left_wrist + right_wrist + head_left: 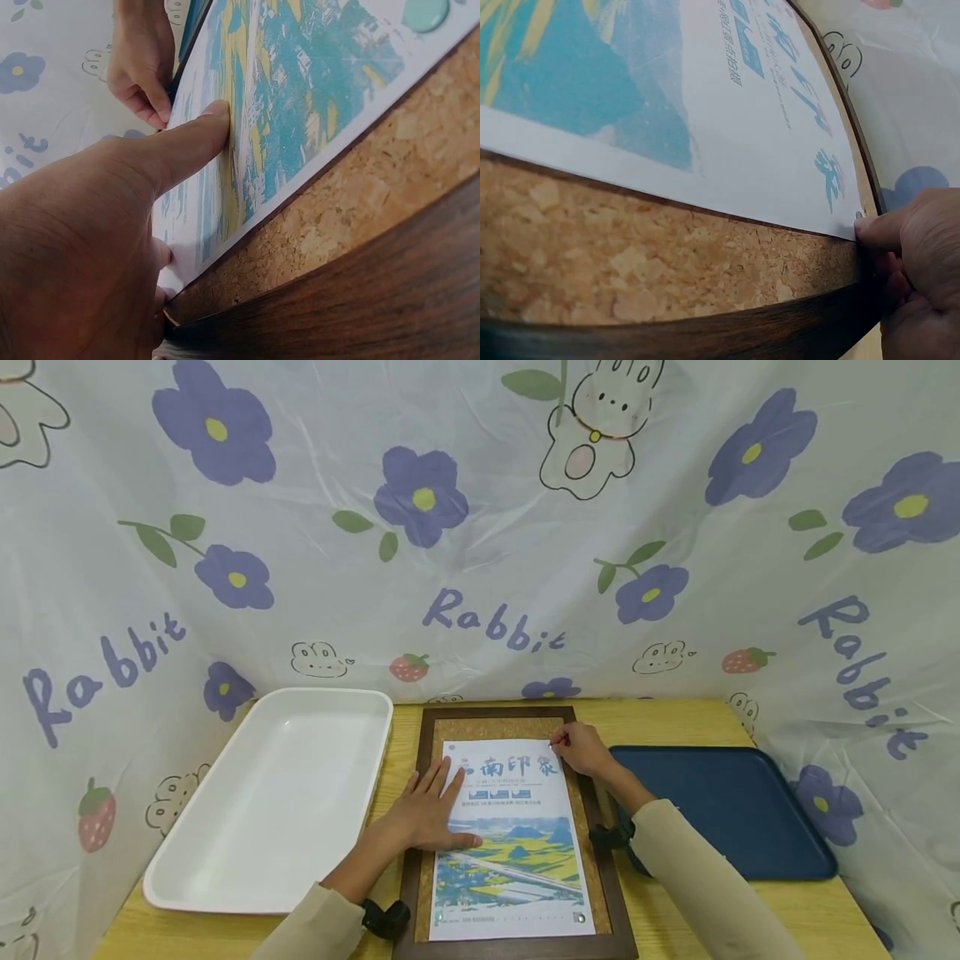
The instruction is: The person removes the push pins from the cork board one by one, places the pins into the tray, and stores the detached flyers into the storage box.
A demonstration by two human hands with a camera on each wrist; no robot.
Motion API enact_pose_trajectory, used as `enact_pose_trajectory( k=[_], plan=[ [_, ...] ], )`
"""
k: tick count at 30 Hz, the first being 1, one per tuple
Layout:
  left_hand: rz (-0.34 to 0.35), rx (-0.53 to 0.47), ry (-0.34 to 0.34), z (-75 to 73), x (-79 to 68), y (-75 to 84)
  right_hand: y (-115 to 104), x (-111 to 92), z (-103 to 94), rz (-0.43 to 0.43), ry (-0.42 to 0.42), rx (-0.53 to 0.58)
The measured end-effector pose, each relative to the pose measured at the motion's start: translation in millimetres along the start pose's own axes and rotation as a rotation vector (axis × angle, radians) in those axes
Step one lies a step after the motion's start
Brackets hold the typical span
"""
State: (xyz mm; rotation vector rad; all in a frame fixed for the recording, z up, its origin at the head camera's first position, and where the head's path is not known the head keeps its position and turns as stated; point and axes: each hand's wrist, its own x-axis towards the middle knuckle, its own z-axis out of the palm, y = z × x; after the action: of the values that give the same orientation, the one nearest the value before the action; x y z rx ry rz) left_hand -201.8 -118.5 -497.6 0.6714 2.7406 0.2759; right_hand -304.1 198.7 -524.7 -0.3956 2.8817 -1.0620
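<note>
A printed poster with a painted landscape and blue characters lies on a cork board in a dark wooden frame. My left hand rests spread over the poster's left edge, its thumb stretched across the picture. At the top right corner, my right hand pinches a small thumbtack against the paper, mostly covered by the fingertips. A round teal thumbtack sits in a lower corner of the poster, and another round tack shows at the bottom right.
To the left of the board stands a large white tray. A dark blue tray lies to the right, under the right forearm. Behind the wooden table hangs a white cloth printed with flowers and rabbits.
</note>
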Motion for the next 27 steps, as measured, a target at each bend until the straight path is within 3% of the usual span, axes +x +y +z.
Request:
enact_pose_trajectory(
  k=[15, 27],
  plan=[
    [-0.001, -0.005, -0.009, 1.9, 0.6, -0.6, 0.4, -0.4, -2.5, -0.017, -0.02, 0.018],
    [-0.002, -0.01, -0.006, 3.0, 1.1, -2.1, -2.9, 2.3, -5.6, 0.02, -0.041, 0.008]
  ],
)
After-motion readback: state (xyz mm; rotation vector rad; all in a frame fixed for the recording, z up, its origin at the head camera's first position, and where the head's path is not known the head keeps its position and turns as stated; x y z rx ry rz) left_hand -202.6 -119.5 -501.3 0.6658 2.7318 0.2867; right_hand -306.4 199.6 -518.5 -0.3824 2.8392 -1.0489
